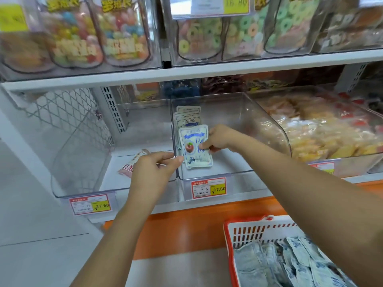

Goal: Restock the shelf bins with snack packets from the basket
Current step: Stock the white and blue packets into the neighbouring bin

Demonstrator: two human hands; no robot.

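A pale blue snack packet (193,148) with a red fruit picture stands upright inside the clear middle bin (207,175). My right hand (217,138) pinches its right edge. My left hand (154,168) reaches over the bin's left wall, fingertips touching the packet's lower left edge. Behind it, a row of matching packets (187,116) stands along the bin's left wall. The red and white basket (244,230) sits at the lower right with several blue-white packets (290,259) in it.
The clear left bin (87,179) holds one pink packet (132,162). The right bin (323,129) is full of yellow wrapped snacks. Candy jars (122,34) fill the shelf above. Price tags (208,187) hang on the bin fronts. An orange ledge (186,228) runs below.
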